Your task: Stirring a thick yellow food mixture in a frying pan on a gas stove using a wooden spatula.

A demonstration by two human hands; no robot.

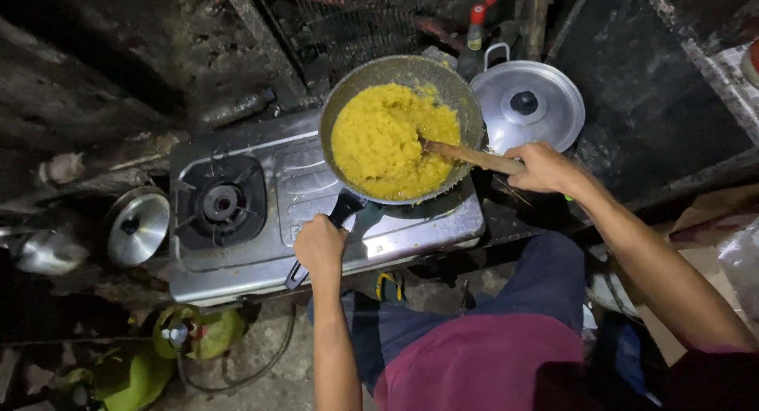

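Observation:
A round metal pan (458, 91) full of thick yellow mash (387, 138) sits on the right burner of a steel two-burner gas stove (316, 182). My left hand (319, 245) is closed around the pan's black handle (345, 209) at the stove's front edge. My right hand (544, 167) grips a wooden spatula (466, 154), whose tip is buried in the mash at the pan's right side.
The left burner (220, 202) is bare. A lidded silver pot (528, 103) stands right of the pan, with dark bottles (476, 32) behind. A steel lid (138, 228) lies left of the stove. A green gas cylinder (194, 332) and hose sit on the floor below.

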